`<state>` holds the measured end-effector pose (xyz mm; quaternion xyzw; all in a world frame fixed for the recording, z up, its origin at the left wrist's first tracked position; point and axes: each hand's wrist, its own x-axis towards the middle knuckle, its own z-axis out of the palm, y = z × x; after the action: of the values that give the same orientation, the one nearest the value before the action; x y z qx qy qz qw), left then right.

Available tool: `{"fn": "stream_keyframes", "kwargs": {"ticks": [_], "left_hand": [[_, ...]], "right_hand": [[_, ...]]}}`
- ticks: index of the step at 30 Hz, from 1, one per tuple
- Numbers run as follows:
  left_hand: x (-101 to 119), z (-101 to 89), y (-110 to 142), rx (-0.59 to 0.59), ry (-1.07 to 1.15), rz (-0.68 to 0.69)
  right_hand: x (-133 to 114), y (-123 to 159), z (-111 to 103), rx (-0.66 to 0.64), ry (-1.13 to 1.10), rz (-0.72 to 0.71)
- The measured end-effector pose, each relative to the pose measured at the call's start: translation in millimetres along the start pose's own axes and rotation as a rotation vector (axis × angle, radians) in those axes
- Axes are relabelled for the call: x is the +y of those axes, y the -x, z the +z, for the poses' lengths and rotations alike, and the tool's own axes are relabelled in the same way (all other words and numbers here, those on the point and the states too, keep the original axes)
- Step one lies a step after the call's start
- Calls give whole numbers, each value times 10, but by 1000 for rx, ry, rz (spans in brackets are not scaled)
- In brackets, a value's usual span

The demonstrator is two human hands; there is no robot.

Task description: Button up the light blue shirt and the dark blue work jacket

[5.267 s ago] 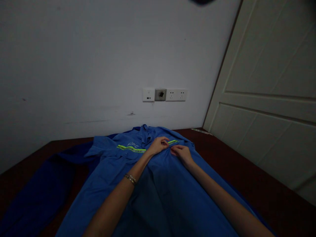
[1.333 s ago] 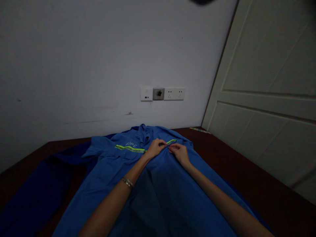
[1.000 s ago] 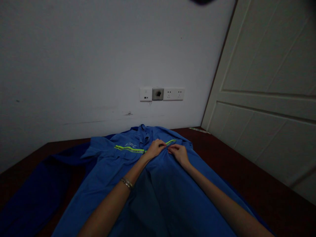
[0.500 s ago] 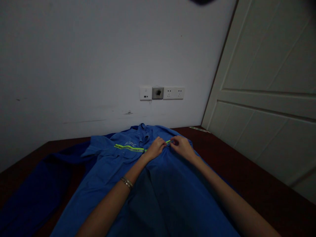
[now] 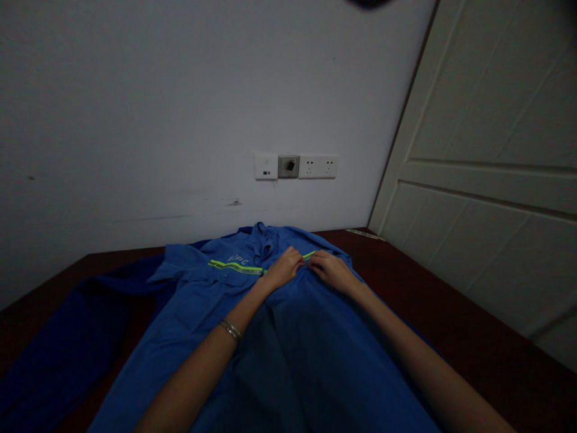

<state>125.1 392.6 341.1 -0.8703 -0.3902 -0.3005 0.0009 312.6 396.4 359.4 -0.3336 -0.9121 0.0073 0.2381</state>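
Note:
A blue work shirt [image 5: 193, 325] lies spread out with its collar toward the wall. It has a yellow-green reflective stripe [image 5: 237, 268] and pale lettering across the chest. My left hand [image 5: 285, 268], with a bracelet on the wrist, pinches the cloth at the chest near the stripe. Close to its right, my right hand [image 5: 331, 270] has its fingertips closed on the same part of the shirt. The small spot between the fingertips is too dark to make out. A darker blue garment [image 5: 85, 337] lies under the shirt and sticks out at the left.
The garments rest on a dark red-brown surface [image 5: 455, 325]. Behind it stands a pale wall with sockets [image 5: 318, 167] and a grey switch plate [image 5: 288, 166]. A cream panelled door [image 5: 491, 180] slants along the right side. A thin printed strip [image 5: 364, 234] lies in the far corner.
My right hand has shifted up toward the stripe and turned more palm-down, its forearm moving right. My left hand's fingers have curled closer together at the same part of the shirt.

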Motion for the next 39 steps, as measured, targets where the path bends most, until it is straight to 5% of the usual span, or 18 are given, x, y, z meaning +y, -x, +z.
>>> {"fn": "stream_keyframes", "kwargs": {"ticks": [8, 15, 33, 39], "left_hand": [[30, -23, 4, -15, 19, 6], [69, -28, -17, -32, 0, 5], [68, 88, 16, -95, -104, -22], [9, 41, -39, -53, 10, -214]], "right_hand": [[1, -3, -58, -20, -100, 32], [67, -40, 93, 41, -319, 176], [-56, -16, 188, -40, -1, 106], [-12, -16, 230, 62, -96, 91]]}}
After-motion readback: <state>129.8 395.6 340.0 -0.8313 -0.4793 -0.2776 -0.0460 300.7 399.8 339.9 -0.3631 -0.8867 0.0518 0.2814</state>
